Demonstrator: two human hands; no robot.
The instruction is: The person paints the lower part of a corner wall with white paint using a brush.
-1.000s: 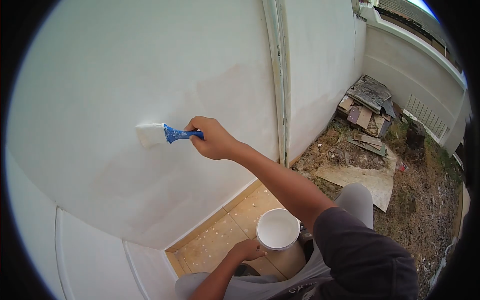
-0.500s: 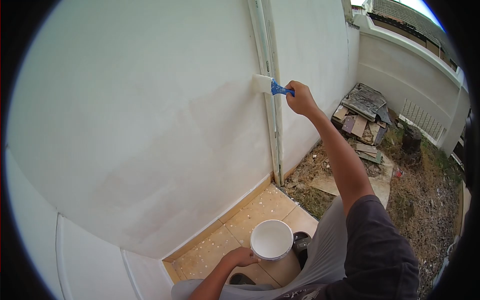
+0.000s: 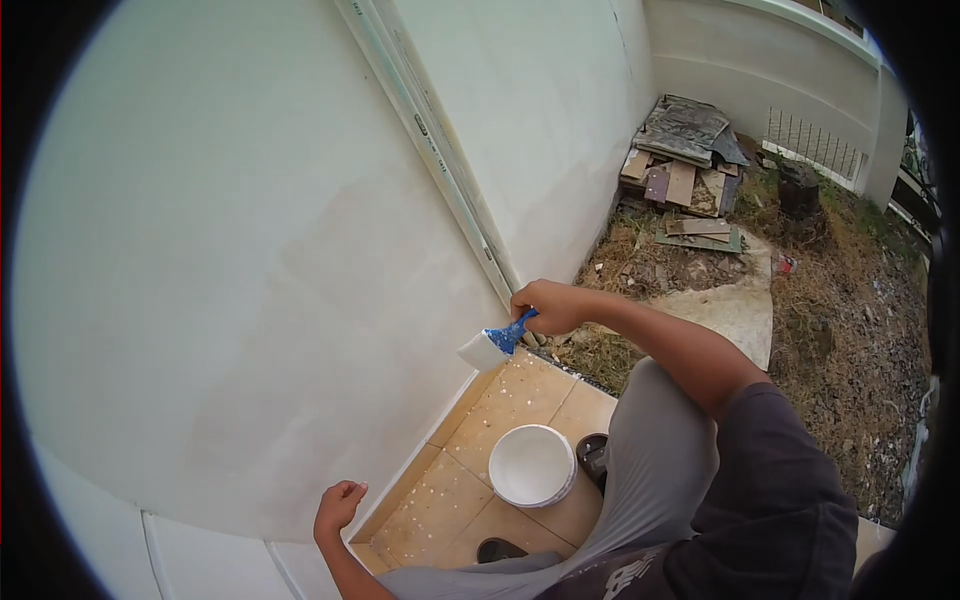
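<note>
My right hand [image 3: 552, 306] is closed round the blue handle of a paintbrush [image 3: 484, 348]. The brush's wide head is white with paint and points down to the left, apart from the wall's foot. Below it, on the tiles, stands a round white bucket [image 3: 532, 466] with a white inside. At the lower left, near the white wall [image 3: 330, 330], my left hand [image 3: 340, 508] is raised with its fingers curled and nothing visible in them. The wall has greyish, damp-looking patches across its lower part.
Pale pipes [image 3: 432, 140] run up the wall. Paint specks dot the beige tiles [image 3: 470, 450]. My sandalled feet stand close to the bucket. Beyond the tile edge lie dry grass, a flat sheet [image 3: 725, 310], stacked boards [image 3: 685, 150] and a stump [image 3: 798, 190].
The paintbrush has come down from beside the pipes to above the tiles in my right hand. My left hand has moved left, away from the bucket. The view has tilted down.
</note>
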